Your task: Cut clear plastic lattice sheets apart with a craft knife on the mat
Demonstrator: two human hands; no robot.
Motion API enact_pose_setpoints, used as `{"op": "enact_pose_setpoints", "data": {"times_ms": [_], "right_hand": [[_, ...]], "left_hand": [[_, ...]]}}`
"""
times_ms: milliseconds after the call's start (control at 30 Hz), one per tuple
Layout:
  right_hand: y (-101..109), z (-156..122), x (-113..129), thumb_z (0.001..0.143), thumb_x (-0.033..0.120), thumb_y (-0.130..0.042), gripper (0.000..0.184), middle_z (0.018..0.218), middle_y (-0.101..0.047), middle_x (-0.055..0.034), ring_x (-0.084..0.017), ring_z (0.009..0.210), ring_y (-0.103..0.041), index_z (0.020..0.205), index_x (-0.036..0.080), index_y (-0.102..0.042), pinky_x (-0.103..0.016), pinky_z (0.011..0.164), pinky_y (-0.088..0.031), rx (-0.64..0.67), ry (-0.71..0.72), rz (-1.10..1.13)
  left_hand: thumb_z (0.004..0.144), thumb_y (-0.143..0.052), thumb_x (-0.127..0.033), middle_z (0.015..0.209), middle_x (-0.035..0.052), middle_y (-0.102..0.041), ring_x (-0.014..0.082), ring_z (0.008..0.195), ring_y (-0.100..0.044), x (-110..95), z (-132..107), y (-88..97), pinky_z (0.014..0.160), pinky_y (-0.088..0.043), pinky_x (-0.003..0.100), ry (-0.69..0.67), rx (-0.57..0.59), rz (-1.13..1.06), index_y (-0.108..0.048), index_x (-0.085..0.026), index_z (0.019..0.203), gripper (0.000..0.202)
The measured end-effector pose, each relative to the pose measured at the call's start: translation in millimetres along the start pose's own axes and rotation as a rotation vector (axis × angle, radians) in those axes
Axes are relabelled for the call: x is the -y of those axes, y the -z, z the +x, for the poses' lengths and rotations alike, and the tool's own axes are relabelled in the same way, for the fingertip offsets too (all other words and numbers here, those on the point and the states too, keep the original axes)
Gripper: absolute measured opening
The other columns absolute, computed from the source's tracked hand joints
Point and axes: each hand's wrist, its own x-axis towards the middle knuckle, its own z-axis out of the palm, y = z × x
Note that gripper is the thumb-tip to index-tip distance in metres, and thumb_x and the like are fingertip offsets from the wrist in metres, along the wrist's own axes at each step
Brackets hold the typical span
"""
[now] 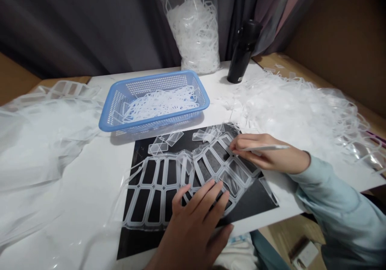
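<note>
A translucent plastic sheet with rows of rounded rectangular frames (163,187) lies on a black mat (256,211). Its right part sits at an angle to the left part. My left hand (196,221) rests on the sheet's lower middle with fingers spread. My right hand (271,155) grips a slim white pen-like tool (269,147) over the sheet's upper right; the tool's tip is hard to make out. Small clear rectangular pieces (158,147) lie loose along the top of the mat, with more near the sheet's upper right edge.
Behind the mat stands a blue basket (153,120) holding thin white frames. A clear bag (196,36) full of similar frames and a black bottle (243,52) are at the back. Plastic sheets (36,149) are piled left; a heap of plastic scraps (289,109) spreads right.
</note>
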Motion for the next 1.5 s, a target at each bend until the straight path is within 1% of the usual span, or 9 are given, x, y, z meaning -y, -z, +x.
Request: {"op": "enact_pose_setpoints", "data": {"times_ms": [267,433,567,833,1033,1167,1300,1400,1500], "right_hand": [[-5.9,1.0,-0.1,0.105,0.017,-0.040,0.018,0.102,-0.063,-0.0126,-0.020,0.088,-0.063,0.103,0.017,-0.057,-0.031,0.075,-0.049,-0.062,0.005,-0.062],[-7.7,2.1,-1.6,0.106,0.020,-0.042,0.016,0.104,-0.064,-0.0112,-0.020,0.089,-0.064,0.103,0.019,-0.058,-0.032,0.075,-0.051,-0.123,-0.026,-0.118],[-7.9,2.7,-2.5,0.106,0.021,-0.043,0.014,0.104,-0.064,-0.0116,-0.021,0.090,-0.064,0.104,0.019,-0.058,-0.033,0.075,-0.052,-0.183,0.003,-0.135],[-7.4,2.4,-3.8,0.106,0.021,-0.041,0.017,0.101,-0.066,-0.0123,-0.021,0.086,-0.066,0.103,0.018,-0.057,-0.032,0.071,-0.051,-0.133,0.003,-0.141],[-8.0,1.9,-1.9,0.106,0.021,-0.042,0.015,0.102,-0.065,-0.0103,-0.020,0.088,-0.065,0.102,0.020,-0.056,-0.032,0.075,-0.052,-0.235,-0.010,-0.155],[-4.7,0.1,-5.8,0.105,0.025,-0.044,0.014,0.100,-0.065,-0.0097,-0.022,0.090,-0.065,0.098,0.023,-0.055,-0.036,0.079,-0.053,-0.422,-0.099,-0.205],[6.9,-4.5,-13.8,0.104,0.034,-0.049,0.018,0.097,-0.068,-0.0105,-0.027,0.090,-0.066,0.092,0.024,-0.058,-0.040,0.077,-0.054,-0.756,-0.281,-0.346],[14.6,-8.1,-20.6,0.102,0.035,-0.053,0.020,0.096,-0.070,-0.0090,-0.025,0.085,-0.066,0.087,0.024,-0.060,-0.038,0.073,-0.054,-0.993,-0.371,-0.360],[18.3,-9.0,-25.9,0.099,0.036,-0.061,0.018,0.100,-0.071,-0.0082,-0.024,0.087,-0.067,0.086,0.023,-0.062,-0.037,0.072,-0.055,-1.068,-0.361,-0.251]], "left_hand": [[0.102,-0.049,-0.039,0.130,0.0008,-0.068,0.0173,0.120,-0.059,-0.7,0.3,1.2,0.113,-0.016,0.036,-0.005,0.009,0.009,-0.064,-0.023,0.125,0.031],[0.100,-0.052,-0.036,0.130,0.0026,-0.067,0.0198,0.120,-0.059,-0.8,-1.1,2.1,0.109,-0.020,0.039,-0.022,0.012,0.041,-0.064,-0.023,0.126,0.031],[0.100,-0.052,-0.036,0.131,0.0022,-0.067,0.0199,0.120,-0.060,-1.2,-0.6,0.6,0.108,-0.020,0.039,-0.018,0.014,0.030,-0.064,-0.023,0.126,0.031],[0.099,-0.052,-0.035,0.130,0.0034,-0.067,0.0215,0.119,-0.060,0.1,-1.1,0.5,0.106,-0.023,0.039,-0.036,0.020,0.050,-0.064,-0.023,0.125,0.031],[0.100,-0.052,-0.036,0.130,0.0028,-0.067,0.0200,0.119,-0.060,0.2,-1.3,0.4,0.108,-0.021,0.039,-0.019,0.006,0.024,-0.064,-0.023,0.125,0.030],[0.099,-0.053,-0.037,0.130,0.0027,-0.067,0.0209,0.118,-0.060,-0.3,-2.3,-0.6,0.105,-0.027,0.038,-0.030,0.023,0.048,-0.063,-0.024,0.127,0.032],[0.100,-0.052,-0.037,0.130,0.0029,-0.067,0.0210,0.118,-0.060,-0.1,-2.7,-0.4,0.107,-0.027,0.037,-0.025,0.010,0.047,-0.063,-0.024,0.127,0.033],[0.100,-0.051,-0.035,0.131,0.0030,-0.067,0.0205,0.120,-0.059,-0.4,-2.3,0.8,0.108,-0.025,0.038,-0.028,0.008,0.043,-0.062,-0.023,0.128,0.032],[0.101,-0.051,-0.036,0.132,0.0023,-0.066,0.0194,0.122,-0.058,-1.9,-3.4,-0.2,0.110,-0.022,0.038,-0.026,-0.015,0.027,-0.062,-0.023,0.128,0.032]]}}
